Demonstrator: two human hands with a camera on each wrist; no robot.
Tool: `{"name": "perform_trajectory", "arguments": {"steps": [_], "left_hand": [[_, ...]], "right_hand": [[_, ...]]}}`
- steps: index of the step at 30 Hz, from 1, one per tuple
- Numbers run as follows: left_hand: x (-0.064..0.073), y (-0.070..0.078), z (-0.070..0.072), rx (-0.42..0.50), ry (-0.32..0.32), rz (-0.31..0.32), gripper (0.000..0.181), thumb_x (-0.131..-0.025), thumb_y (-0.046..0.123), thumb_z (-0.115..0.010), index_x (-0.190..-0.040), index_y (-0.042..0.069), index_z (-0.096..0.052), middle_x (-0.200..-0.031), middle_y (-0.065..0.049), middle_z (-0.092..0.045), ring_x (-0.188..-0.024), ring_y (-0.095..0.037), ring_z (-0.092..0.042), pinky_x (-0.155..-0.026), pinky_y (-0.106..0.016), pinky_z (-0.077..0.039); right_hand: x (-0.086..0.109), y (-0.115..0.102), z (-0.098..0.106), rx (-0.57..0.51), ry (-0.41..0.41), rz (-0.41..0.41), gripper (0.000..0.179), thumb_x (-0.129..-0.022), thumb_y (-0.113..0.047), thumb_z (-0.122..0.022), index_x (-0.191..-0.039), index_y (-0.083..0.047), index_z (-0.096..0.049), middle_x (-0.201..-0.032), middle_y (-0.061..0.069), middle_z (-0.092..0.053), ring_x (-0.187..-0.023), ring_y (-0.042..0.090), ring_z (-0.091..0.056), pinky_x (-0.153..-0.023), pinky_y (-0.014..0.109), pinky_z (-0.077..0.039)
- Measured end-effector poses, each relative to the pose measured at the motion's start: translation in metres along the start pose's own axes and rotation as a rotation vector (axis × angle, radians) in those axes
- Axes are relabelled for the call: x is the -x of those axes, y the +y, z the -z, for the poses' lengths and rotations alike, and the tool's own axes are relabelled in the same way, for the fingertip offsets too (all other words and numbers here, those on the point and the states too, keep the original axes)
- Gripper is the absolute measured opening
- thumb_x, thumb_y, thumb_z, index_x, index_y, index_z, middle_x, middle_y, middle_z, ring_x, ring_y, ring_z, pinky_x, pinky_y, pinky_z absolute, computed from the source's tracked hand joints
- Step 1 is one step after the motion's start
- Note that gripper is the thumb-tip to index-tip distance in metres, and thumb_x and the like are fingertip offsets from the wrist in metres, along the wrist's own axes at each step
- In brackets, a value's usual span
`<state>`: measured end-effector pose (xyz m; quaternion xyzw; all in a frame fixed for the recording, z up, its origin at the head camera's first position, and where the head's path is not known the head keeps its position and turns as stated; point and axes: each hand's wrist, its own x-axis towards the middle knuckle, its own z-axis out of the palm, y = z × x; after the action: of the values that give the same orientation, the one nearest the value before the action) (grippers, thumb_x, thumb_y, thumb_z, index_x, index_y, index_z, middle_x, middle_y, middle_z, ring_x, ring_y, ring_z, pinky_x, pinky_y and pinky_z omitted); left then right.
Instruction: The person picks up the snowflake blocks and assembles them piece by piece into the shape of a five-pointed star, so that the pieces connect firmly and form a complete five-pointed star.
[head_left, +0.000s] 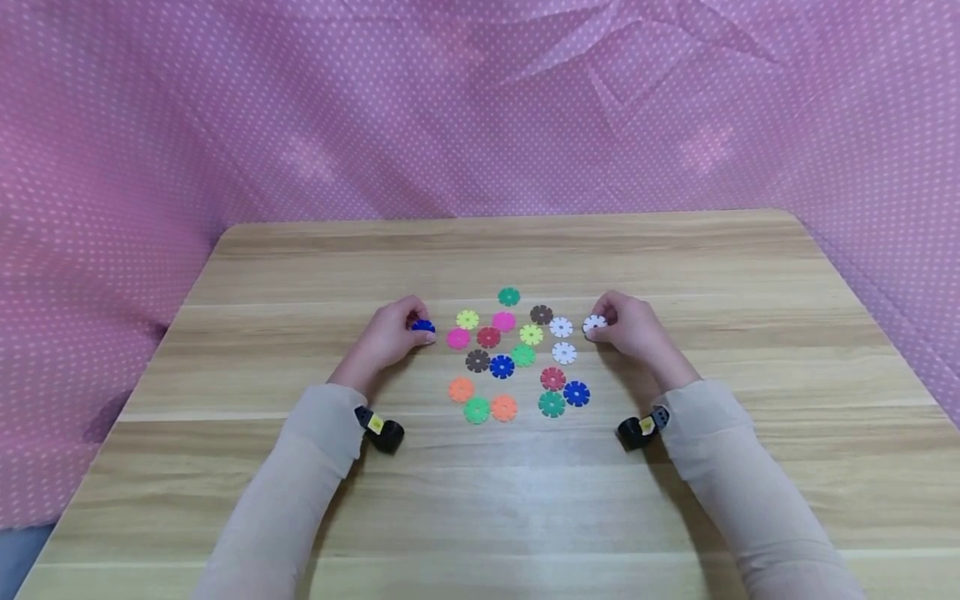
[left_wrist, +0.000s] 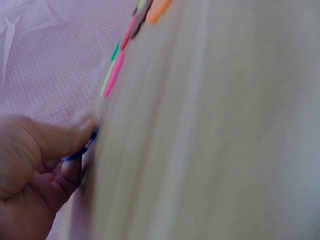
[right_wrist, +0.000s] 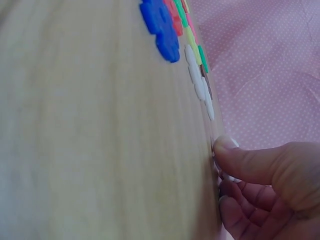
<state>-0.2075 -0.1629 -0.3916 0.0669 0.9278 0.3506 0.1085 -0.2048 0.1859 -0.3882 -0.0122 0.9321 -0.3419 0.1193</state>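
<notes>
My left hand (head_left: 392,333) pinches a blue notched disc (head_left: 423,326) between thumb and fingers, just left of a scattered group of discs. In the left wrist view the blue disc (left_wrist: 80,151) is partly hidden by the thumb. On the other side, my right hand (head_left: 628,325) pinches a white notched disc (head_left: 595,323); in the right wrist view the thumb and fingers cover most of it. Between the hands lie several flat discs, among them a pink disc (head_left: 458,338), a white disc (head_left: 561,327), a dark brown disc (head_left: 477,361) and a blue disc (head_left: 577,393).
Nearer the front of the group lie an orange disc (head_left: 504,407) and a green disc (head_left: 477,410). The wooden table (head_left: 480,517) carries everything. Behind it and along its sides hangs a pink dotted cloth (head_left: 480,108). A black camera (head_left: 388,435) sits at the left wrist.
</notes>
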Motion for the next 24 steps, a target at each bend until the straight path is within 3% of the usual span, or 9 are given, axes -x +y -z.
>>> {"name": "perform_trajectory", "arguments": {"steps": [6, 13, 19, 24], "left_hand": [[0.002, -0.006, -0.004, 0.109, 0.08, 0.009, 0.012, -0.088, 0.011, -0.063, -0.097, 0.005, -0.056, -0.093, -0.01, -0.056, -0.085, -0.023, -0.05, -0.075, -0.031, -0.043], [0.005, -0.009, -0.003, 0.24, 0.129, 0.094, 0.03, -0.086, 0.013, -0.066, -0.114, 0.002, -0.061, -0.105, -0.014, -0.062, -0.089, -0.02, -0.056, -0.079, -0.029, -0.049], [0.011, 0.004, 0.001, 0.388, 0.195, 0.166, 0.026, -0.088, 0.019, -0.065, -0.108, 0.003, -0.064, -0.106, -0.013, -0.065, -0.094, -0.021, -0.062, -0.082, -0.03, -0.053], [0.018, 0.021, 0.004, 0.462, 0.222, 0.177, 0.025, -0.09, 0.019, -0.061, -0.11, 0.003, -0.064, -0.109, -0.013, -0.065, -0.094, -0.02, -0.061, -0.085, -0.034, -0.052]], "right_hand": [[0.001, 0.001, 0.002, -0.032, 0.015, 0.003, 0.023, -0.083, -0.014, -0.07, -0.098, -0.008, -0.054, -0.097, 0.013, -0.059, -0.089, 0.028, -0.053, -0.077, 0.036, -0.045], [0.005, 0.003, 0.002, -0.07, 0.047, 0.047, 0.02, -0.085, -0.015, -0.067, -0.1, -0.008, -0.057, -0.096, 0.013, -0.062, -0.087, 0.027, -0.057, -0.076, 0.036, -0.048], [0.01, -0.009, 0.002, -0.122, 0.067, 0.045, 0.024, -0.085, -0.019, -0.067, -0.106, -0.007, -0.062, -0.098, 0.011, -0.061, -0.089, 0.025, -0.055, -0.079, 0.036, -0.048], [0.018, -0.025, 0.0, -0.157, 0.081, 0.061, 0.021, -0.086, -0.02, -0.066, -0.104, -0.008, -0.064, -0.098, 0.01, -0.062, -0.089, 0.024, -0.054, -0.077, 0.034, -0.048]]}}
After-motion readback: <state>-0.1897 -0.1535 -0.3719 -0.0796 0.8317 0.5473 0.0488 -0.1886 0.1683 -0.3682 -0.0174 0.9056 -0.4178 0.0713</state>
